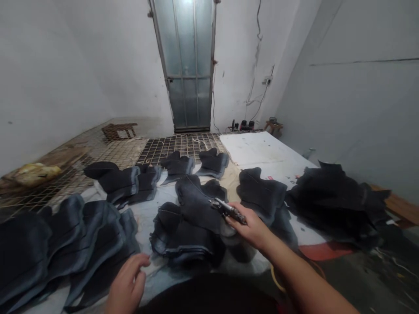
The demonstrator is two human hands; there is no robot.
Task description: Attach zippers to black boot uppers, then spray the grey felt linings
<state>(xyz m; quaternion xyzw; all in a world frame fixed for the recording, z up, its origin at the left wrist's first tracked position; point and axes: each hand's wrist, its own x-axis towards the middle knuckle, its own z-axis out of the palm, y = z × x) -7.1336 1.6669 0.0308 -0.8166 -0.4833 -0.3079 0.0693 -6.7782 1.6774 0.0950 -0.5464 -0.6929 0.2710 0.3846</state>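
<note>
My right hand (248, 224) is closed around a metal spray gun (229, 211), with a greyish cup (228, 231) under it. Its nozzle points left, over a dark, boot-shaped fabric piece (193, 203). Just in front of me lies a stack of similar pieces (181, 240) with bluish edges. At the lower left, my left hand (128, 281) is empty, its fingers loosely bent and the thumb apart. It is between that stack and a row of overlapping dark pieces (98, 237).
More dark pieces lie farther back (212, 163) and right of centre (260, 192). A tall dark heap (330, 200) stands at the right on the white board (252, 146). Behind are a metal grid (178, 146) and a door (191, 65). A yellow-orange hose (276, 279) hangs below my right forearm.
</note>
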